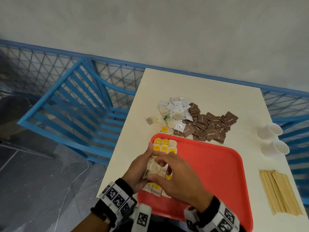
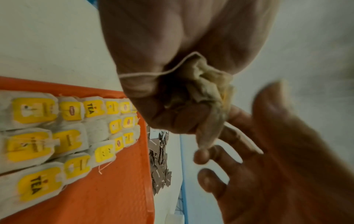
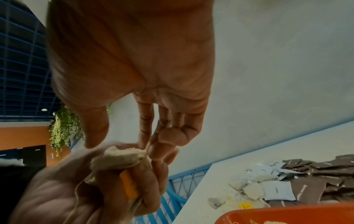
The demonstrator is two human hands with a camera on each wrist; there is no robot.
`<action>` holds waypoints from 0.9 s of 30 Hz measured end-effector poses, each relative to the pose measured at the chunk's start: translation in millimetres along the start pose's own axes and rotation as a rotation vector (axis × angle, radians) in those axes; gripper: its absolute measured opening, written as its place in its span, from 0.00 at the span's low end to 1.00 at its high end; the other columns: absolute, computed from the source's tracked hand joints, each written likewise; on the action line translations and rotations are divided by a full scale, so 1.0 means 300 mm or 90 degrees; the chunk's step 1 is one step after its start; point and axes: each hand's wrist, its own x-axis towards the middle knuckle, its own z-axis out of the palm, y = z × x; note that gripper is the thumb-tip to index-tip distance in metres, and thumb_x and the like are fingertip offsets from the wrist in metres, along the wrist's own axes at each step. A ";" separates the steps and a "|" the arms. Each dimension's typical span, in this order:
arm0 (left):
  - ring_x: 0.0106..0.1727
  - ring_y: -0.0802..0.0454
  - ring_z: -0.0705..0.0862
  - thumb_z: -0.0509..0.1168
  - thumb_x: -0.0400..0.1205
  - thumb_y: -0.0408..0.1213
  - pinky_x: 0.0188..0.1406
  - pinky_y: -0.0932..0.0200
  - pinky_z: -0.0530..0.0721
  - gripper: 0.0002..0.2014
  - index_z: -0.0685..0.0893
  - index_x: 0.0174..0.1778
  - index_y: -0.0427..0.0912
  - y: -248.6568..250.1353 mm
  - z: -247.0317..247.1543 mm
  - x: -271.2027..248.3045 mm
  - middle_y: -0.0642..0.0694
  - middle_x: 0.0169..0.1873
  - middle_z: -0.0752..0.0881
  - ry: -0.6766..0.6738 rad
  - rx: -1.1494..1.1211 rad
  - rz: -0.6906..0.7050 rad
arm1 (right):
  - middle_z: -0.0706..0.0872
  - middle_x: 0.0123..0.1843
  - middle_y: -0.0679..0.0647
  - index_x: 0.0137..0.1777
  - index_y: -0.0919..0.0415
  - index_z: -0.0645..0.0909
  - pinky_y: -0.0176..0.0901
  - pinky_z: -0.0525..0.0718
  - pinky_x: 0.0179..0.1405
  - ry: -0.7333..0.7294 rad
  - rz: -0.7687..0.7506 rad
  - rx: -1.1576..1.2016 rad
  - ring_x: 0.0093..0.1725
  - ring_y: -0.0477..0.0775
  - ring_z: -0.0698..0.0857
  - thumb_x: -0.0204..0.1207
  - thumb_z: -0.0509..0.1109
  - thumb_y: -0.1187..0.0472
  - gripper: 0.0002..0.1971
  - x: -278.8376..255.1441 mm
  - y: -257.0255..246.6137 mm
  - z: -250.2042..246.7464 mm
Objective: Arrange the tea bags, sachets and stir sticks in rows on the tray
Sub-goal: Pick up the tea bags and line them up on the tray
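Note:
A red tray [image 1: 209, 164] lies on the white table [image 1: 209, 91]. Yellow-tagged tea bags [image 1: 164, 146] lie in rows along its left side, seen close up in the left wrist view [image 2: 67, 136]. My left hand [image 1: 144, 164] grips a crumpled bunch of tea bags [image 1: 154, 167] above those rows. My right hand [image 1: 158, 169] reaches over the bunch, its thumb and fingers pinching one tea bag [image 3: 118, 157] at the top. Brown sachets [image 1: 209, 126], white sachets [image 1: 179, 106] and loose tea bags [image 1: 151, 120] are heaped beyond the tray. Wooden stir sticks [image 1: 279, 191] lie to its right.
Two white paper cups [image 1: 270, 131] lie on their sides at the table's right edge. A blue slatted chair [image 1: 75, 106] stands left of the table, with a blue mesh railing behind. The tray's middle and right show bare red surface.

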 end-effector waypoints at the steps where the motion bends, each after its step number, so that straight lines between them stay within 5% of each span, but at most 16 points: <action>1: 0.68 0.20 0.78 0.63 0.77 0.72 0.68 0.30 0.74 0.42 0.85 0.64 0.33 -0.001 0.018 -0.001 0.17 0.60 0.78 0.008 0.012 0.007 | 0.76 0.58 0.29 0.64 0.44 0.80 0.27 0.73 0.47 -0.004 -0.002 -0.016 0.43 0.24 0.73 0.70 0.73 0.34 0.25 0.003 0.000 0.001; 3: 0.68 0.21 0.79 0.63 0.77 0.72 0.66 0.28 0.75 0.43 0.83 0.67 0.33 -0.006 0.047 -0.001 0.16 0.65 0.76 0.008 0.036 0.019 | 0.83 0.55 0.34 0.58 0.48 0.84 0.30 0.75 0.45 0.015 0.000 0.001 0.40 0.26 0.75 0.72 0.74 0.41 0.18 0.013 0.012 -0.001; 6: 0.45 0.41 0.88 0.66 0.78 0.64 0.34 0.56 0.86 0.34 0.85 0.63 0.35 -0.016 0.068 0.003 0.25 0.54 0.86 -0.005 0.054 0.073 | 0.85 0.34 0.34 0.50 0.55 0.89 0.26 0.75 0.34 0.083 0.094 0.158 0.31 0.37 0.81 0.75 0.77 0.57 0.05 0.011 0.045 -0.027; 10: 0.34 0.47 0.87 0.75 0.74 0.50 0.20 0.62 0.83 0.27 0.83 0.61 0.34 -0.016 0.091 0.000 0.34 0.45 0.86 -0.053 -0.060 0.073 | 0.89 0.31 0.48 0.44 0.57 0.91 0.35 0.81 0.32 0.114 0.166 0.337 0.30 0.42 0.84 0.78 0.76 0.62 0.03 0.000 0.076 -0.073; 14: 0.33 0.46 0.83 0.87 0.62 0.36 0.21 0.61 0.82 0.27 0.86 0.55 0.40 -0.015 0.098 0.008 0.35 0.44 0.83 -0.133 -0.090 0.019 | 0.88 0.31 0.53 0.46 0.63 0.89 0.36 0.80 0.29 0.196 0.217 0.443 0.28 0.46 0.84 0.77 0.75 0.63 0.03 0.003 0.095 -0.121; 18: 0.25 0.50 0.81 0.80 0.65 0.26 0.20 0.62 0.81 0.14 0.88 0.43 0.42 -0.008 0.121 0.006 0.40 0.35 0.83 -0.153 -0.071 0.010 | 0.89 0.32 0.55 0.50 0.64 0.87 0.36 0.83 0.30 0.214 0.190 0.486 0.30 0.46 0.84 0.78 0.73 0.65 0.04 0.007 0.088 -0.186; 22: 0.32 0.46 0.82 0.86 0.66 0.40 0.33 0.55 0.79 0.15 0.88 0.41 0.41 0.020 0.107 0.029 0.36 0.35 0.84 -0.071 0.135 0.067 | 0.89 0.37 0.43 0.49 0.55 0.89 0.30 0.80 0.37 0.272 0.085 0.183 0.36 0.41 0.85 0.78 0.75 0.61 0.03 0.027 0.129 -0.240; 24: 0.35 0.50 0.86 0.85 0.65 0.45 0.40 0.55 0.82 0.15 0.88 0.38 0.43 0.060 0.108 0.024 0.46 0.35 0.89 0.013 0.249 0.150 | 0.85 0.39 0.37 0.48 0.53 0.90 0.28 0.74 0.38 0.239 0.017 0.002 0.38 0.38 0.81 0.78 0.75 0.61 0.03 0.044 0.143 -0.253; 27: 0.52 0.58 0.89 0.81 0.72 0.42 0.54 0.58 0.85 0.16 0.89 0.54 0.48 0.128 0.127 0.011 0.54 0.49 0.92 0.002 0.385 0.284 | 0.84 0.40 0.35 0.50 0.52 0.90 0.26 0.73 0.39 0.138 -0.047 -0.061 0.39 0.37 0.81 0.78 0.74 0.61 0.04 0.072 0.133 -0.253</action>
